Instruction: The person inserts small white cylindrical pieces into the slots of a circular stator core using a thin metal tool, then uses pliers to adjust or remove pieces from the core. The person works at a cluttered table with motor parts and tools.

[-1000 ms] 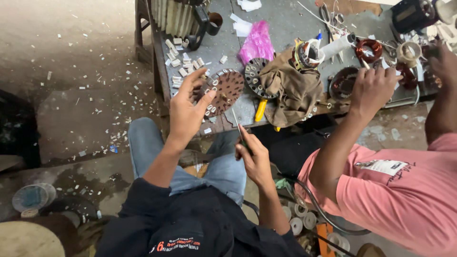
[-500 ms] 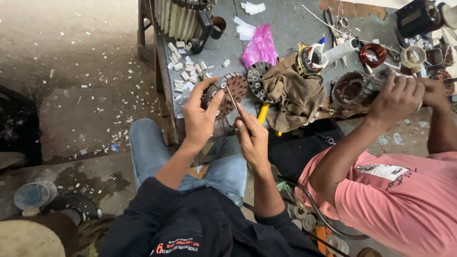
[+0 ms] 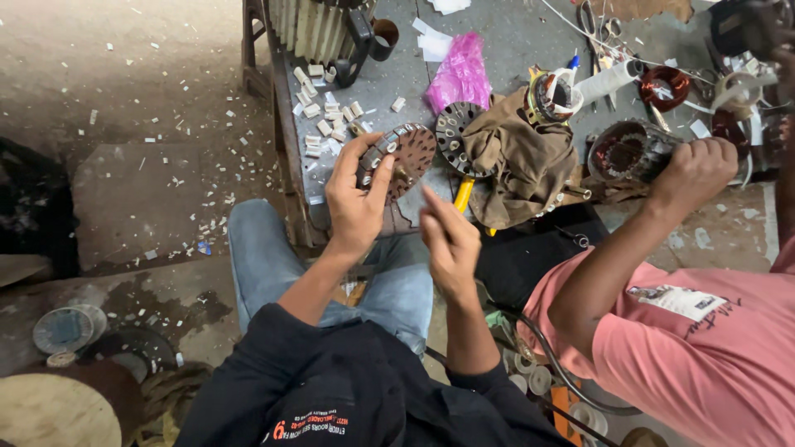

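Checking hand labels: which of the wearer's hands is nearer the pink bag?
Left. Left hand holds the stator disc just below-left of the pink bag; right hand sits lower, farther.

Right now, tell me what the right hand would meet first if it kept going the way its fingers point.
The right hand points up and left; first in line looks to be the round brown slotted motor disc in the left hand, though depth is uncertain.

A grey workbench [image 3: 513, 45], worn and littered, carries a scatter of small white paper slips [image 3: 319, 116], a crumpled pink plastic bag [image 3: 460, 73], a round slotted stator core [image 3: 451, 131], a brown rag [image 3: 522, 161], a yellow-handled tool [image 3: 462, 195], scissors [image 3: 609, 31] and a copper wire coil [image 3: 665, 88]. More white scraps dot the concrete floor [image 3: 141, 99] beside the bench.
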